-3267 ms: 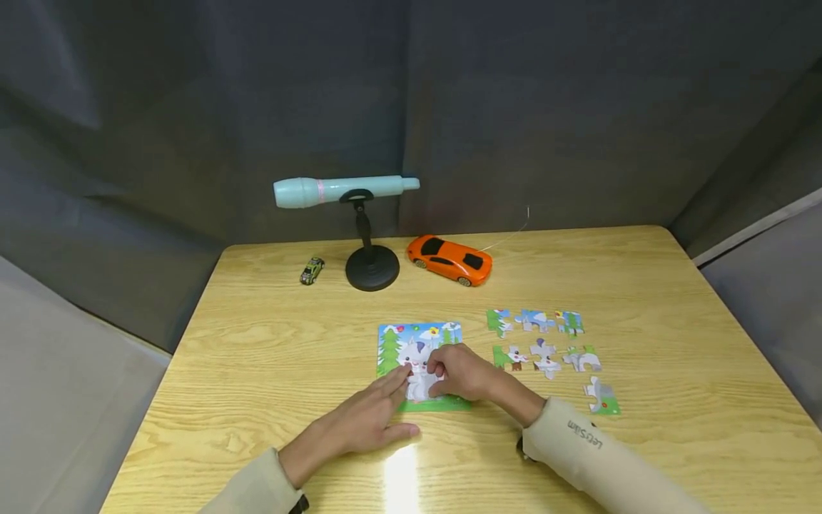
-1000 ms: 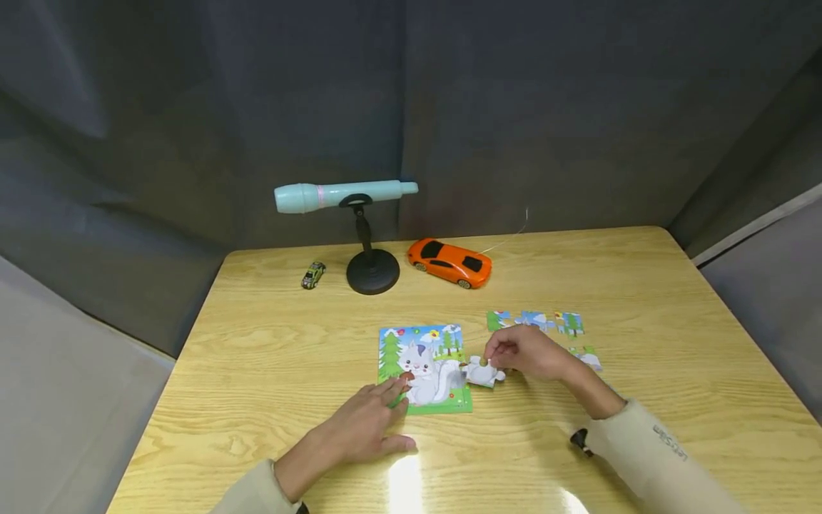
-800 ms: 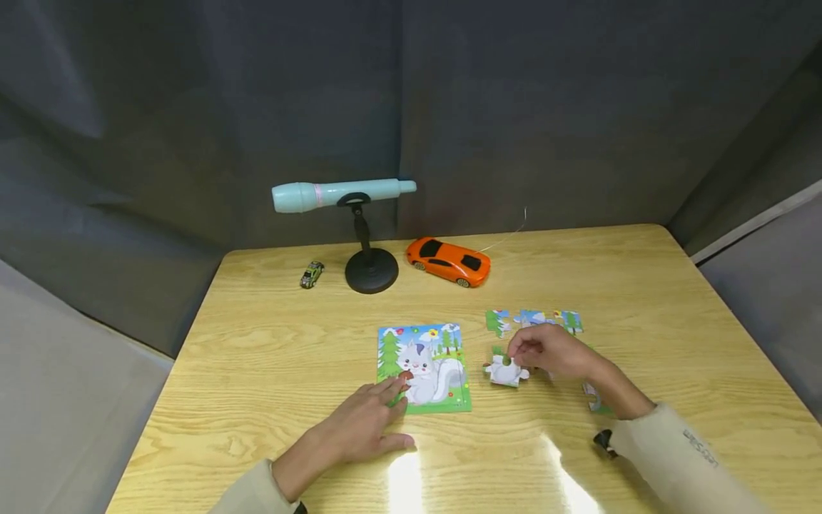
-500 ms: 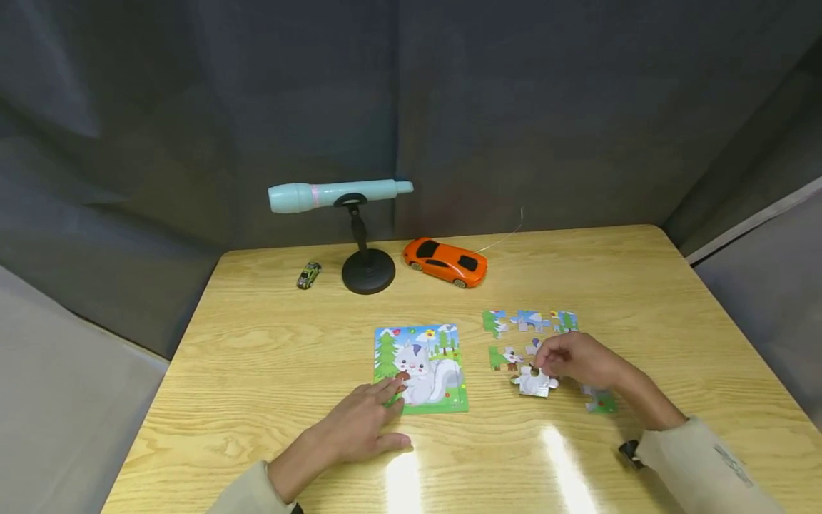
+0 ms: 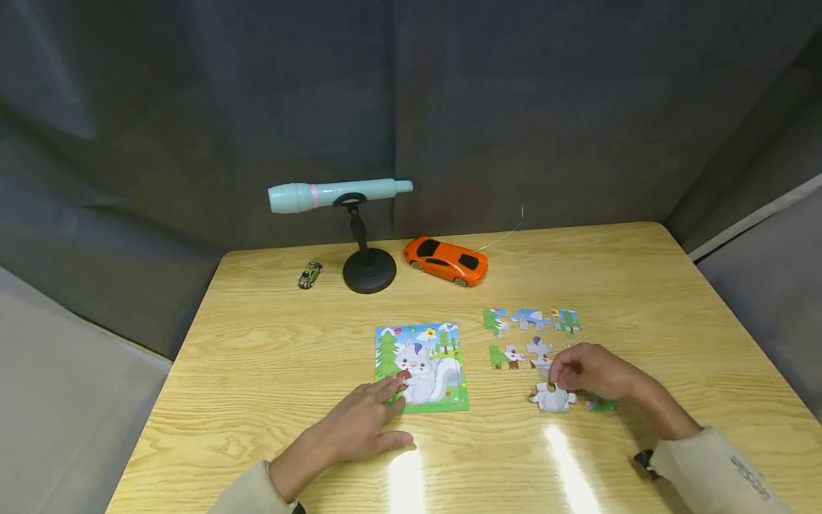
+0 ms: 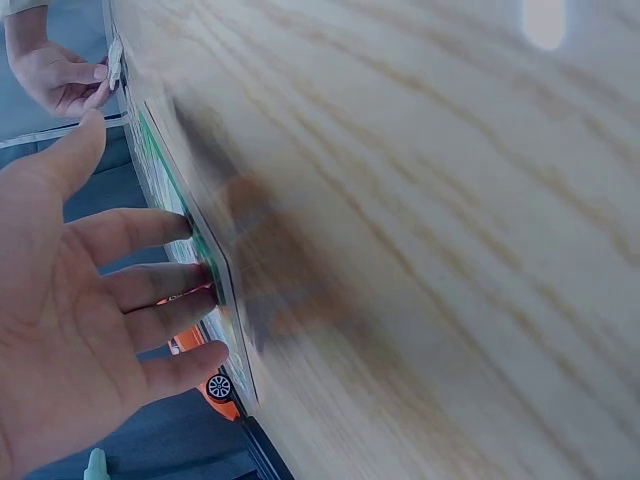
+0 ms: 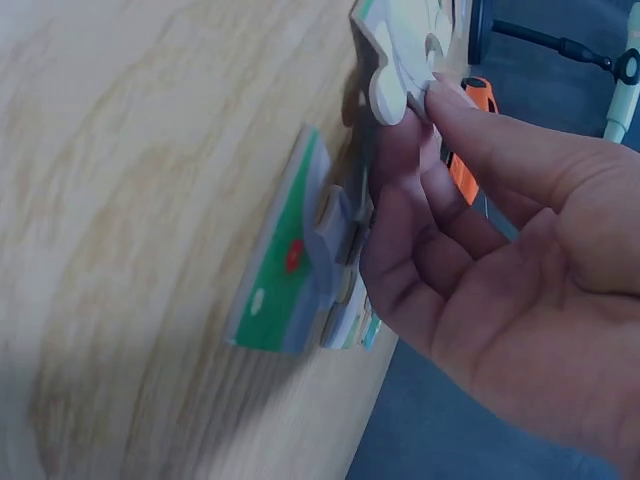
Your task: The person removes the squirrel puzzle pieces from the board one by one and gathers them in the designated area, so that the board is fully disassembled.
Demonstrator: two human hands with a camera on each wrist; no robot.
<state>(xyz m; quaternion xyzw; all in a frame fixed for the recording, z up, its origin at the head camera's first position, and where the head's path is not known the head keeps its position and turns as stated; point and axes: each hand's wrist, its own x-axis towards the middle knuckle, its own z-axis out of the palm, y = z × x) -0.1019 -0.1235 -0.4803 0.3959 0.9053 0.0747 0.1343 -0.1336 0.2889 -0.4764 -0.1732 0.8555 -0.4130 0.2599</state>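
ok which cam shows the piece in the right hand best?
Right wrist: the puzzle piece fills the close-up, pinched between thumb and fingers of the right hand. Head view shows it small above the table. Left wrist catches only its thin edge, far off.

My right hand (image 5: pixel 594 371) covers the loose pieces beneath it, so only a green corner piece (image 5: pixel 602 405) peeks out past my knuckles. From the head view I cannot tell whether the grey piece (image 5: pixel 552 398) in my grip touches the desk (image 5: pixel 257 357). My left fingertips (image 5: pixel 393 389) hide the puzzle board (image 5: pixel 420 365)'s near corner. The tiny car (image 5: pixel 310 274) is too small to make out. Both sleeves run off the bottom edge.
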